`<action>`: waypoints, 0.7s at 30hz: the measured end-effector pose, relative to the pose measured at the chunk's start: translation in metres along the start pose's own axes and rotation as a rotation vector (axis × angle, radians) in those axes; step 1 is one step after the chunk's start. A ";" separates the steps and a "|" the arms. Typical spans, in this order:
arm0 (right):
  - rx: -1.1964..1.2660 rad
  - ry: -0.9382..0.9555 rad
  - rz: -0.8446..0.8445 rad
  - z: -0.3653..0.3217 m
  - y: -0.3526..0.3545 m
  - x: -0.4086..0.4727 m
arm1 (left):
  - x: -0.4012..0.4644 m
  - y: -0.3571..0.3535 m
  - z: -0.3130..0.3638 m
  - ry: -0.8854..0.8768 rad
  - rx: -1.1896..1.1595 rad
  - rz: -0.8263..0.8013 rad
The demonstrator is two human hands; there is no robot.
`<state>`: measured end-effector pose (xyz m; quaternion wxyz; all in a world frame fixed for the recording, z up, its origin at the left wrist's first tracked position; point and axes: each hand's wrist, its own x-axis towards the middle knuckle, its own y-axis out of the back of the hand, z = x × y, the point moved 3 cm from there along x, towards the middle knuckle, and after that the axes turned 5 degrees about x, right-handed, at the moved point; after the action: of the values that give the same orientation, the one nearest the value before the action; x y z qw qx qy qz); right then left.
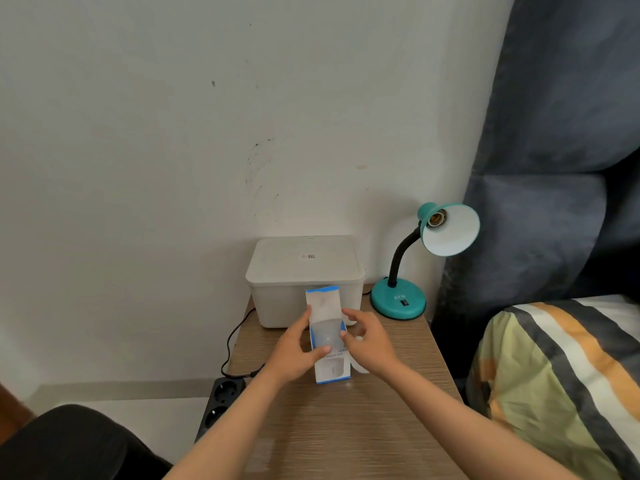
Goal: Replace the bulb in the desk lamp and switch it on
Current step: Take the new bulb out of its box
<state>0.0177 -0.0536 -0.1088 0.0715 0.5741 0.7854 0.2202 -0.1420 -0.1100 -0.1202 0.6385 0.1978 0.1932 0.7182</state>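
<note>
— Nearest the camera, what do you see?

— Two bare forearms reaching out over a wooden bedside table [346,431]. Low on the left is a dark trouser leg [69,445], and just off the table's left edge a black power strip [221,400] lies on the floor.

— And the hands?

— Left hand [294,355] is wrapped around the left side of a white-and-blue bulb box [329,341], thumb across its front, fingers closed on it. The box stands near the middle of the table with its top flap lifted open, and the rounded white bulb [327,334] shows in the opening.

— Has the right hand got hold of it?

— Right hand [367,341] sits at the box's right edge, fingers loosely curled and part open, fingertips touching the side near the opening. It holds nothing that I can see. Something small and white lies on the table just behind it; I cannot tell what.

— Where is the lamp?

— Desk lamp [408,271] stands at the far right corner: teal base, black bendy neck, teal shade tilted toward the camera. Its socket [437,218] is bare, with no bulb in it. A black rocker switch [403,302] sits on the base.

— Anything else?

— White lidded storage box [304,271] against the far wall, just left of the lamp, directly behind the bulb box. A black cable [232,337] runs down the left side toward the strip. A striped pillow [554,375] lies to the right.
</note>
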 end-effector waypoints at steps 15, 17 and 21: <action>-0.382 -0.003 -0.227 -0.017 -0.020 0.032 | 0.004 0.003 -0.003 0.015 -0.116 -0.055; -0.378 -0.007 -0.208 -0.017 -0.020 0.032 | 0.004 0.003 -0.002 0.011 -0.124 -0.060; -0.356 0.019 -0.132 -0.017 -0.014 0.028 | 0.005 0.001 -0.005 -0.004 -0.107 -0.065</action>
<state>-0.0100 -0.0350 -0.0950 0.1790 0.4973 0.7707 0.3560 -0.1464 -0.1049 -0.1238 0.6716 0.1586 0.1594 0.7060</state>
